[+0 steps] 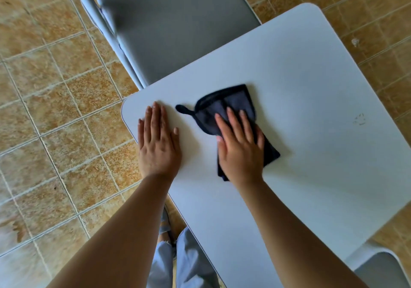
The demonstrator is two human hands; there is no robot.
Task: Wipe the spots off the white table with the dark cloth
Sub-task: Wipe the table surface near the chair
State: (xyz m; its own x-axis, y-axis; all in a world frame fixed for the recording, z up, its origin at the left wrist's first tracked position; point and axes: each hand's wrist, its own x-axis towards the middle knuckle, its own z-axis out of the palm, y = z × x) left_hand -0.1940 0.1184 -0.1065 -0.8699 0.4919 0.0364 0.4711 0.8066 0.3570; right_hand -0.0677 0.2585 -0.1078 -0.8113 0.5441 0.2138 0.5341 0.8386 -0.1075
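The white table (300,83) is smooth and matte with rounded corners. On it, near the corner closest to the grey padded chair (175,25), lies the dark cloth (224,107), soft, folded, with a small hanging loop. The right hand (240,145) presses flat on the cloth, fingers spread open. The left hand (158,141) rests palm down (nothing held) at the table's edge. A faint ring of spots (359,119) sits well right of the cloth.

Soft dark cloth (231,107) on smooth matt white table (311,76).
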